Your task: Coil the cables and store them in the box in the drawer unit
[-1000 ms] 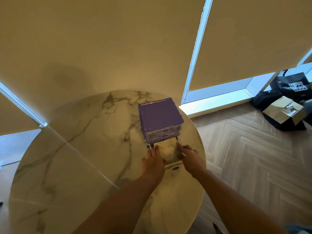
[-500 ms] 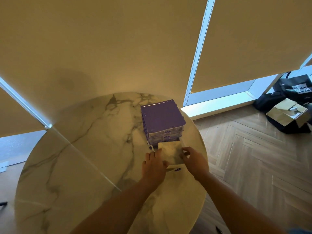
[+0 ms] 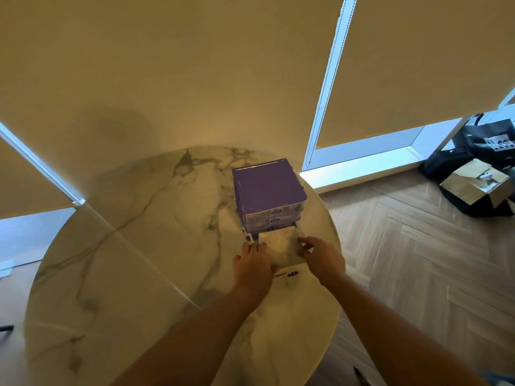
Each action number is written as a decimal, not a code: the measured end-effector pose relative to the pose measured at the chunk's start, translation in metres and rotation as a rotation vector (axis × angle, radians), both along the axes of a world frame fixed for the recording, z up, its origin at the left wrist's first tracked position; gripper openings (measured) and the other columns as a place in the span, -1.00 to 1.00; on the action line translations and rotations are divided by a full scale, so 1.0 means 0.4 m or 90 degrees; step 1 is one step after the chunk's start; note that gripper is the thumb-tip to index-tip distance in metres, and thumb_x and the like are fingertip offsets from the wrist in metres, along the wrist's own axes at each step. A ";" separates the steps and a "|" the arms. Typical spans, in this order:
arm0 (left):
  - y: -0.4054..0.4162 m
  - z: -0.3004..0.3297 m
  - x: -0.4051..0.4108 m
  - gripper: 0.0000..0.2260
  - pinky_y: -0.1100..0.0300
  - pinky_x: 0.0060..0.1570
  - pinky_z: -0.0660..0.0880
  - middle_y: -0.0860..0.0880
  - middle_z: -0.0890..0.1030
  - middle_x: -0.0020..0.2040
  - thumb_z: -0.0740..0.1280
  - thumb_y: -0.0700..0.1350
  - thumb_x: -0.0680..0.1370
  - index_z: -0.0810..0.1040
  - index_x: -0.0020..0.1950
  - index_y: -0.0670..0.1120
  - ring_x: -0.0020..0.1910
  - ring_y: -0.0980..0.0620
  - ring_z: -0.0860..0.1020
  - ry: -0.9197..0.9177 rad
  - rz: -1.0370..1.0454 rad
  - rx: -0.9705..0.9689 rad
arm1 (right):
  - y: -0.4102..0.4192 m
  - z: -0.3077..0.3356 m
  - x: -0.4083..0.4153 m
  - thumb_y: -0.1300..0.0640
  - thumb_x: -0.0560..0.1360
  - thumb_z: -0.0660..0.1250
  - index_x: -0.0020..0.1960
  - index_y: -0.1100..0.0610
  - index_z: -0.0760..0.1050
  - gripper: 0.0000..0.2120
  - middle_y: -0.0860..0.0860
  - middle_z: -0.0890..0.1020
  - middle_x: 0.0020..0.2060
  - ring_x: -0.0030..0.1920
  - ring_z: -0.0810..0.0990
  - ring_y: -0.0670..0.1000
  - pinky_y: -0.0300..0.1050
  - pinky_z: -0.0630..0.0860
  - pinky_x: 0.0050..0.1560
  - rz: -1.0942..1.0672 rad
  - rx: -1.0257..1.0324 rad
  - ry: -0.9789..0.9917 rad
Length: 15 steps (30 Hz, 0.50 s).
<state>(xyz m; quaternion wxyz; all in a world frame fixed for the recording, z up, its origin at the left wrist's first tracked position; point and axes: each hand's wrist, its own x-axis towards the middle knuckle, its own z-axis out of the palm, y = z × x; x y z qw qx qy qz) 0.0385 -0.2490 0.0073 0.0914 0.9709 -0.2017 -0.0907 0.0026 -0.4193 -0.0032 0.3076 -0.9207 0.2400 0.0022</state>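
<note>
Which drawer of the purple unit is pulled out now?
The bottom drawer: it sticks out toward the person, with the left hand and right hand at its sides. The two drawers above sit closed in the unit.

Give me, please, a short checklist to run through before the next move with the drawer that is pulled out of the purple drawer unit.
1. Bottom drawer pulled out of the drawer unit: ok.
2. Left hand at the drawer's left edge: ok.
3. Right hand at its right edge: ok; whether its fingers grip the edge: cannot tell.
4. Upper drawers closed: ok.
5. Coiled cables inside the drawer: cannot tell, glare hides its contents.
6. Unit standing fully on the table, though near its far right edge: ok.
</note>
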 end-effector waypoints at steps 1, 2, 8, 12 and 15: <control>-0.001 -0.001 0.001 -0.46 0.04 0.17 0.37 -0.06 0.42 0.34 0.21 0.20 0.56 0.28 0.43 -0.08 0.33 -0.07 0.30 -0.001 0.000 0.002 | -0.001 -0.002 0.000 0.02 0.57 0.29 0.29 -0.06 0.50 -0.70 -0.09 0.61 0.09 -0.08 0.52 -0.13 -0.31 0.42 -0.14 0.005 -0.013 0.000; -0.002 0.000 0.000 -0.46 0.04 0.16 0.37 -0.06 0.42 0.34 0.21 0.21 0.56 0.30 0.42 -0.08 0.33 -0.07 0.31 0.001 0.005 0.003 | 0.000 0.000 0.000 0.03 0.58 0.28 0.30 -0.06 0.50 -0.70 -0.09 0.61 0.10 -0.07 0.53 -0.12 -0.30 0.45 -0.10 0.008 -0.021 0.000; 0.001 0.009 -0.008 -0.49 0.04 0.15 0.38 -0.06 0.40 0.34 0.20 0.19 0.57 0.29 0.41 -0.06 0.32 -0.06 0.31 0.009 0.017 -0.005 | 0.021 0.008 0.007 0.02 0.59 0.24 0.34 -0.03 0.45 -0.67 -0.04 0.58 0.15 0.04 0.58 -0.02 -0.13 0.57 0.05 0.022 -0.049 0.016; 0.009 0.016 -0.013 -0.51 0.00 0.19 0.36 -0.05 0.36 0.38 0.19 0.14 0.58 0.26 0.45 -0.04 0.33 -0.07 0.31 0.020 0.010 -0.019 | 0.030 0.031 0.008 -0.01 0.59 0.21 0.34 0.02 0.44 -0.66 0.01 0.55 0.22 0.20 0.51 0.05 -0.05 0.49 0.17 0.043 -0.073 0.051; 0.030 0.016 -0.010 -0.52 0.00 0.20 0.35 -0.07 0.37 0.37 0.17 0.13 0.60 0.25 0.46 -0.05 0.33 -0.08 0.32 0.014 0.009 -0.020 | 0.046 0.042 0.025 -0.06 0.60 0.15 0.37 0.01 0.38 -0.63 0.02 0.50 0.30 0.29 0.44 0.09 0.00 0.37 0.30 0.079 -0.116 0.054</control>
